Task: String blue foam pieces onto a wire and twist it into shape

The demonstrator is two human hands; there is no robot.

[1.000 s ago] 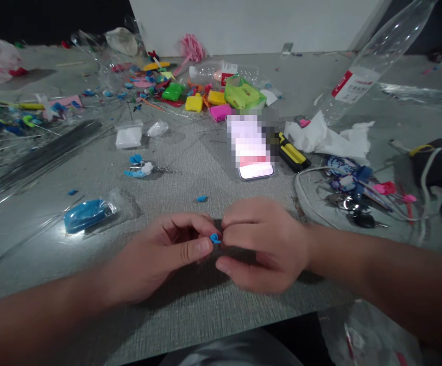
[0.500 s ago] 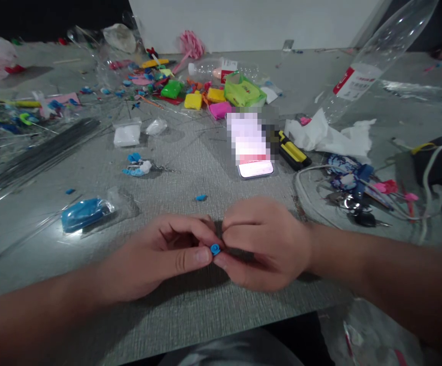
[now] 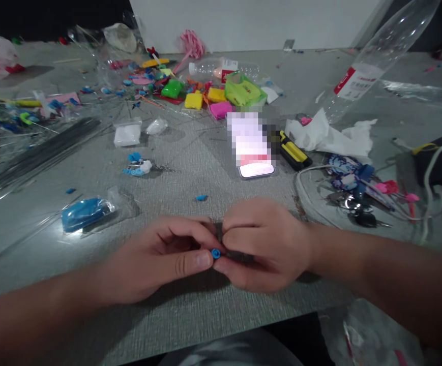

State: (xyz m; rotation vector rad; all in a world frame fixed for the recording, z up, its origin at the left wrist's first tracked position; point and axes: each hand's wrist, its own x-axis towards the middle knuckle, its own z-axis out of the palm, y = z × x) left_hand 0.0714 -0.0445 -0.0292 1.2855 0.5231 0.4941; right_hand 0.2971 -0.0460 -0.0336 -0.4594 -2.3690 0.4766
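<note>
My left hand [image 3: 163,259] and my right hand [image 3: 266,244] meet just above the near edge of the grey table [image 3: 205,152]. Between their fingertips sits a small blue rolled piece of clay [image 3: 215,253], pinched by both thumbs and forefingers. All fingers are curled in. A blue crumb [image 3: 201,197] lies on the table a little beyond the hands. A bag with blue clay [image 3: 81,213] lies to the left of my left hand.
Coloured clay blocks [image 3: 194,100] and a green packet [image 3: 243,91] lie at the back. Thin metal wires [image 3: 41,152] lie left. A phone [image 3: 253,155], a yellow-black tool [image 3: 293,152], white tissue [image 3: 331,134], a clear bottle [image 3: 373,56], keys and cables [image 3: 354,195] fill the right.
The blue piece has shifted slightly lower between my fingertips and looks more tightly rolled. Both hands stay in nearly the same place.
</note>
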